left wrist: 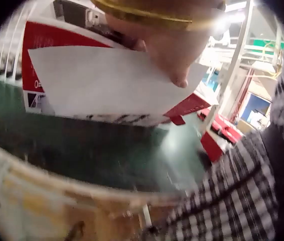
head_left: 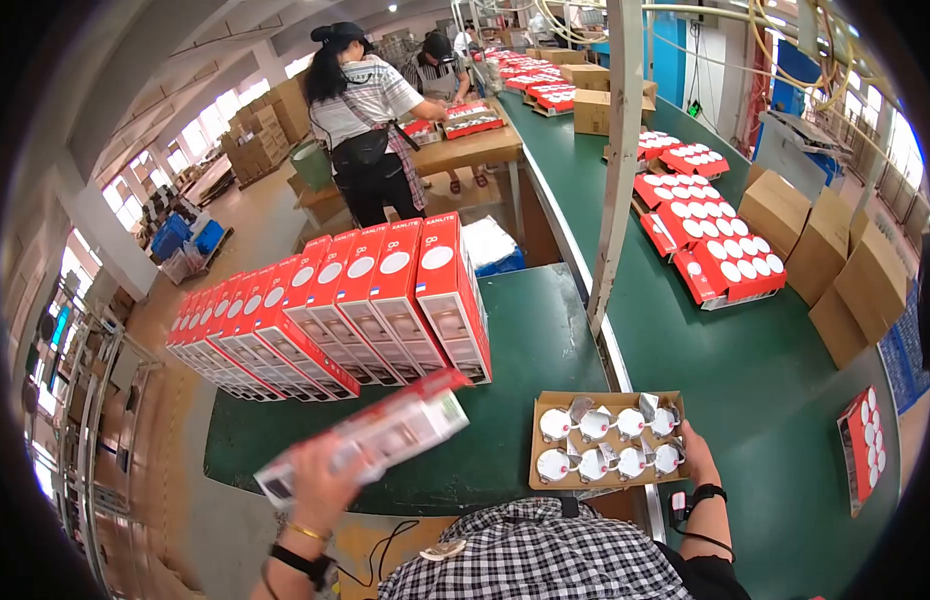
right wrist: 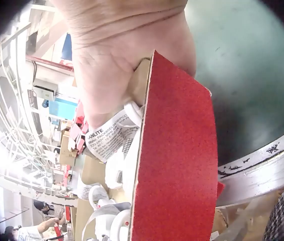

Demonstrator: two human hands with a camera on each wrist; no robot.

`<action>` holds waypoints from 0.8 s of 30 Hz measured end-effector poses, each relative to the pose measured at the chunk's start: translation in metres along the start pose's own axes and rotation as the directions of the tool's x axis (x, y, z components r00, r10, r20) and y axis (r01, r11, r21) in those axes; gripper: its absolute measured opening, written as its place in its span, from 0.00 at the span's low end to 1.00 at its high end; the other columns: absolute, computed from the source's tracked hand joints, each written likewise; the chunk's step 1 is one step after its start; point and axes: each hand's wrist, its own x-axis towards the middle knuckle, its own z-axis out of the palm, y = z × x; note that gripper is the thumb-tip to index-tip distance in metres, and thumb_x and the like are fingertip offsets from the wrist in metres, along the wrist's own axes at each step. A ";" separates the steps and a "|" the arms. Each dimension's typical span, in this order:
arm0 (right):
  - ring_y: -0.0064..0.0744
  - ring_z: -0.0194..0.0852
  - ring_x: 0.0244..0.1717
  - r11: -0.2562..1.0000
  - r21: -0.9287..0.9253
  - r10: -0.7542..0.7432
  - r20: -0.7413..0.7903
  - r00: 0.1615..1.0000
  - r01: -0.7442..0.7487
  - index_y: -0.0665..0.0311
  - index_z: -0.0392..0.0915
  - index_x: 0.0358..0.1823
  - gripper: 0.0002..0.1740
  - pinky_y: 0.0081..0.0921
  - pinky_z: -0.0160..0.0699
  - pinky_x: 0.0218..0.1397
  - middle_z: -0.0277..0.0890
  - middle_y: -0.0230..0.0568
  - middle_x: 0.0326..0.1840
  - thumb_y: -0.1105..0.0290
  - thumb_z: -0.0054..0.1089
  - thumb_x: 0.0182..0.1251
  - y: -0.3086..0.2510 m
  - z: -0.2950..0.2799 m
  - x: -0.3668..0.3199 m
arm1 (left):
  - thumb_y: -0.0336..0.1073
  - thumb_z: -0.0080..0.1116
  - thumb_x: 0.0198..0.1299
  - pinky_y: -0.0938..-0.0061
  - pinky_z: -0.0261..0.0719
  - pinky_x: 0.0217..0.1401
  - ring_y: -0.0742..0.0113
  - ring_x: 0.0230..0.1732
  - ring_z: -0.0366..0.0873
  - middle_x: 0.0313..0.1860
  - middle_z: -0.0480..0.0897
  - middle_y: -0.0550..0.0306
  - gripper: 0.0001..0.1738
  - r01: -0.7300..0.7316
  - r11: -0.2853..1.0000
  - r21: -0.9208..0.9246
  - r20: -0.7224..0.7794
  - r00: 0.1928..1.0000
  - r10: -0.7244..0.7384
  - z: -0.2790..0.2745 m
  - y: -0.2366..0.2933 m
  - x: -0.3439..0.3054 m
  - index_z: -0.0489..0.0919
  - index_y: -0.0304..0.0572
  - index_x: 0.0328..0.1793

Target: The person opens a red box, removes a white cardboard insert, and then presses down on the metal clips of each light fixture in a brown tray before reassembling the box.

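My left hand [head_left: 325, 475] grips a red-and-white printed carton [head_left: 415, 420] and holds it aslant at the near side of the green table. Motion blurs the carton in the head view; a red end flap [left wrist: 189, 106] shows in the left wrist view. My right hand [head_left: 697, 455] grips the right end of a shallow cardboard tray [head_left: 536, 415]. Two rows of round white light fittings [head_left: 594, 425] with paper labels fill it. From the right wrist, its red outer wall [right wrist: 177, 150] shows, thumb over the edge and the other fingers mostly hidden.
A row of upright red-and-white cartons [head_left: 450, 290] lines the table's far left. Past a metal post [head_left: 617, 170], the green conveyor belt [head_left: 625, 310] bears filled red trays [head_left: 720, 235] and brown boxes [head_left: 860, 290]. Another filled tray [head_left: 863, 450] lies far right. People work at a wooden table [head_left: 475, 150] ahead.
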 end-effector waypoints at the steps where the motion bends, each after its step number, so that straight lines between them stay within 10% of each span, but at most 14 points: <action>1: 0.42 0.64 0.76 1.000 0.004 -0.001 0.001 1.000 0.001 0.76 0.66 0.74 0.43 0.35 0.61 0.76 0.66 0.54 0.77 0.41 0.47 0.77 0.005 -0.001 0.004 | 0.44 0.70 0.59 0.50 0.71 0.58 0.47 0.55 0.75 0.56 0.79 0.48 0.20 0.259 0.903 -0.342 0.086 0.966 -0.244 0.008 0.031 -0.007 0.84 0.59 0.58; 3: 0.43 0.65 0.76 0.997 0.082 -0.005 0.060 0.998 0.000 0.76 0.65 0.74 0.43 0.36 0.61 0.76 0.66 0.54 0.77 0.41 0.47 0.77 0.012 -0.004 0.009 | 0.39 0.70 0.52 0.46 0.74 0.58 0.46 0.56 0.76 0.58 0.79 0.50 0.19 -0.068 0.946 -0.318 0.101 0.989 0.106 0.050 0.064 -0.054 0.86 0.58 0.52; 5: 0.43 0.64 0.76 0.994 0.106 -0.008 0.059 0.998 0.002 0.76 0.65 0.74 0.43 0.36 0.61 0.76 0.66 0.53 0.77 0.41 0.47 0.77 0.006 0.000 0.003 | 0.38 0.66 0.56 0.51 0.76 0.60 0.47 0.58 0.77 0.58 0.80 0.53 0.16 -0.112 0.935 -0.335 0.114 0.981 0.158 0.078 0.079 -0.075 0.86 0.57 0.53; 7: 0.44 0.64 0.76 0.995 0.097 0.007 0.065 0.998 -0.013 0.76 0.65 0.74 0.43 0.37 0.60 0.77 0.66 0.53 0.77 0.40 0.47 0.77 0.006 -0.006 0.002 | 0.35 0.63 0.59 0.57 0.78 0.58 0.52 0.57 0.80 0.56 0.82 0.52 0.14 0.617 0.355 -0.703 0.677 0.732 0.070 0.100 0.085 -0.093 0.87 0.58 0.52; 8: 0.44 0.64 0.76 0.997 0.077 -0.002 0.067 0.998 -0.003 0.75 0.65 0.74 0.43 0.37 0.60 0.77 0.66 0.53 0.77 0.40 0.48 0.77 0.013 -0.008 0.013 | 0.35 0.62 0.62 0.66 0.81 0.54 0.53 0.52 0.82 0.51 0.84 0.50 0.11 0.627 0.351 -0.696 0.685 0.726 0.061 0.001 0.090 -0.025 0.86 0.50 0.50; 9: 0.44 0.64 0.76 0.999 0.049 -0.002 0.073 0.997 -0.001 0.75 0.65 0.74 0.44 0.38 0.60 0.77 0.66 0.52 0.77 0.40 0.48 0.76 0.022 -0.012 0.021 | 0.39 0.62 0.65 0.67 0.81 0.54 0.54 0.51 0.84 0.49 0.86 0.47 0.14 -0.049 0.818 -0.574 0.349 0.889 0.297 0.070 0.038 -0.092 0.85 0.41 0.53; 10: 0.45 0.63 0.76 0.998 0.050 0.020 0.075 0.997 -0.024 0.75 0.66 0.74 0.45 0.38 0.59 0.77 0.66 0.52 0.77 0.38 0.48 0.76 0.028 -0.015 0.028 | 0.41 0.61 0.68 0.69 0.82 0.54 0.57 0.48 0.85 0.46 0.87 0.48 0.18 0.756 0.429 -0.493 0.824 0.564 -0.047 0.006 0.036 -0.034 0.83 0.36 0.56; 11: 0.45 0.63 0.76 0.999 0.038 0.025 0.053 0.998 -0.027 0.75 0.66 0.74 0.46 0.38 0.59 0.77 0.66 0.53 0.77 0.37 0.48 0.75 0.022 -0.012 0.021 | 0.41 0.61 0.68 0.67 0.82 0.51 0.59 0.46 0.85 0.45 0.87 0.50 0.18 0.668 0.312 -0.675 0.664 0.735 -0.137 -0.012 0.031 -0.019 0.82 0.36 0.56; 13: 0.44 0.62 0.77 0.998 -0.006 0.059 0.079 0.995 -0.059 0.75 0.65 0.74 0.46 0.37 0.58 0.77 0.65 0.54 0.77 0.37 0.48 0.75 0.020 -0.013 0.024 | 0.40 0.63 0.66 0.67 0.81 0.51 0.56 0.45 0.85 0.46 0.87 0.46 0.18 0.508 0.569 -0.647 0.584 0.810 -0.059 -0.015 -0.001 0.012 0.82 0.37 0.57; 16: 0.34 0.78 0.56 1.000 -0.008 -0.002 0.025 1.000 0.002 0.73 0.73 0.67 0.42 0.35 0.76 0.60 0.78 0.46 0.60 0.37 0.49 0.75 0.041 -0.018 0.044 | 0.44 0.65 0.65 0.65 0.80 0.54 0.50 0.49 0.84 0.48 0.86 0.44 0.22 0.464 0.615 -0.638 0.636 0.767 0.081 0.018 -0.007 0.054 0.81 0.39 0.60; 21: 0.35 0.78 0.55 1.000 0.004 -0.018 -0.003 1.000 0.018 0.72 0.74 0.66 0.41 0.35 0.76 0.60 0.78 0.46 0.61 0.38 0.49 0.76 0.035 -0.015 0.036 | 0.51 0.66 0.63 0.59 0.75 0.66 0.47 0.64 0.77 0.62 0.82 0.43 0.32 0.195 0.782 -0.592 0.521 0.833 0.187 0.118 0.005 0.074 0.76 0.45 0.70; 24: 0.39 0.71 0.66 0.998 0.070 0.002 0.050 0.999 -0.005 0.74 0.71 0.70 0.42 0.35 0.67 0.69 0.72 0.50 0.69 0.39 0.48 0.76 0.025 -0.015 0.022 | 0.59 0.67 0.59 0.48 0.66 0.73 0.43 0.72 0.70 0.71 0.73 0.42 0.46 0.603 0.707 -0.370 0.645 0.714 -0.272 0.165 0.022 0.065 0.64 0.50 0.80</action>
